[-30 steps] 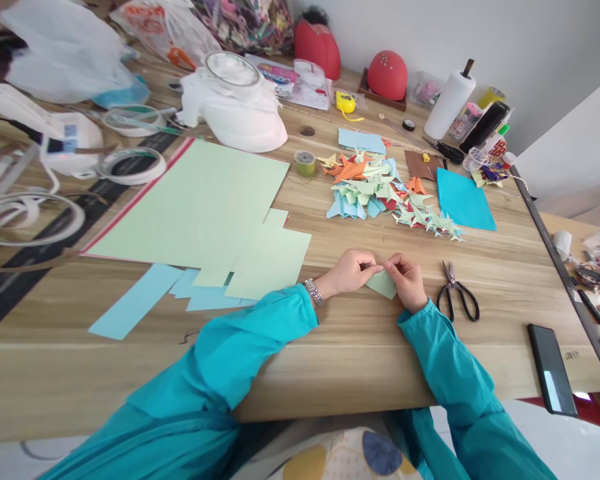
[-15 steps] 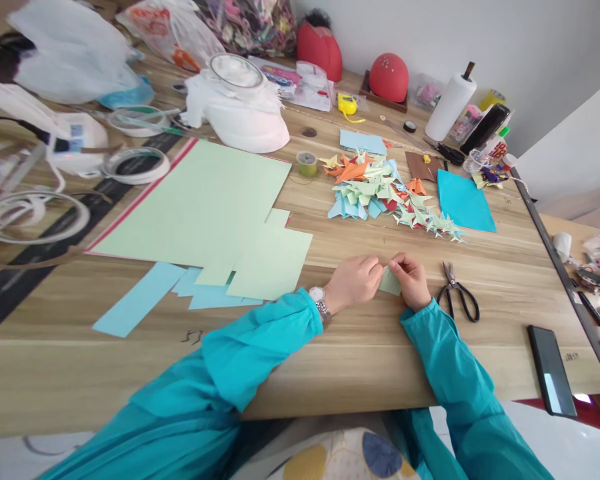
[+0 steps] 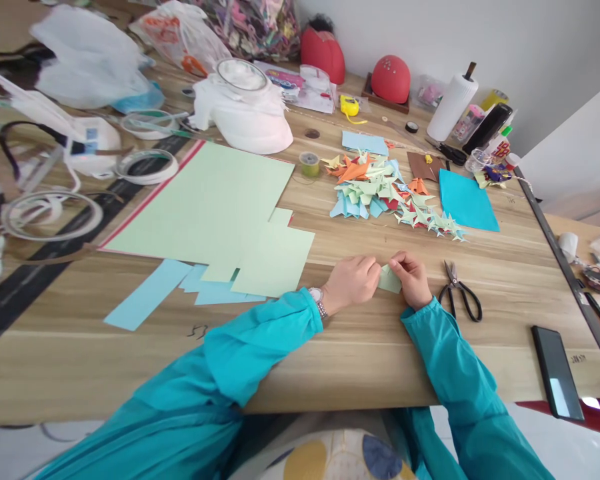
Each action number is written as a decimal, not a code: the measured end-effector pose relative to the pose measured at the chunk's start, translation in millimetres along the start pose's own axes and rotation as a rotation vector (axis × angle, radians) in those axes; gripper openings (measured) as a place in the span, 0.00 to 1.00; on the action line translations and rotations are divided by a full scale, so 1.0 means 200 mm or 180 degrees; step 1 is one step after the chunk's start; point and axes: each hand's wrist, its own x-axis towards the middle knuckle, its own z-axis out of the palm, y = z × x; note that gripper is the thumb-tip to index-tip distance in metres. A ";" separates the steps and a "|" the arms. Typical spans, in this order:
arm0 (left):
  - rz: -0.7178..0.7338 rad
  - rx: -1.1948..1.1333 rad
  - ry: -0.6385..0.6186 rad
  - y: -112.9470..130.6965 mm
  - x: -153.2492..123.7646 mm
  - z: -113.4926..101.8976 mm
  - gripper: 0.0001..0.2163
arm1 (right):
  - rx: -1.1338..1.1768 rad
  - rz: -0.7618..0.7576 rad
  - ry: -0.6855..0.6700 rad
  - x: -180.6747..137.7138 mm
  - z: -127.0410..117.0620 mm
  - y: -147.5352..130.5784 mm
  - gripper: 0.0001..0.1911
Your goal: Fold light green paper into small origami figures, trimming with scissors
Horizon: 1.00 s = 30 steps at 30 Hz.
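Observation:
Between my hands is a small piece of pale green paper (image 3: pixel 390 280), close above the wooden table. My left hand (image 3: pixel 353 279), with a watch at its wrist, has its fingers closed on the paper's left edge. My right hand (image 3: pixel 411 277) pinches its right side between thumb and fingers. Part of the paper is hidden by the fingers, so its folds are hard to make out. Black-handled scissors (image 3: pixel 460 292) lie just right of my right hand. Beyond both hands is a pile of folded paper shapes (image 3: pixel 370 187) in green, orange, blue and red.
Large pale green sheets (image 3: pixel 200 207) and blue strips (image 3: pixel 150 293) lie to the left. A spool of thread (image 3: pixel 309 164) stands beside the pile. Turquoise paper (image 3: pixel 467 200) lies at right, and a phone (image 3: pixel 557 373) rests near the front edge. White coils (image 3: pixel 53 217) crowd the far left.
Both hands keep their hold on the green paper; the fingers have shifted slightly and its top edge shows more between them. The whole view has moved a little.

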 end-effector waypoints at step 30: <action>-0.1584 -0.3472 -0.1210 -0.10 -0.10 -0.11 0.12 | 0.0538 0.0271 0.0185 -0.01 0.03 0.02 0.19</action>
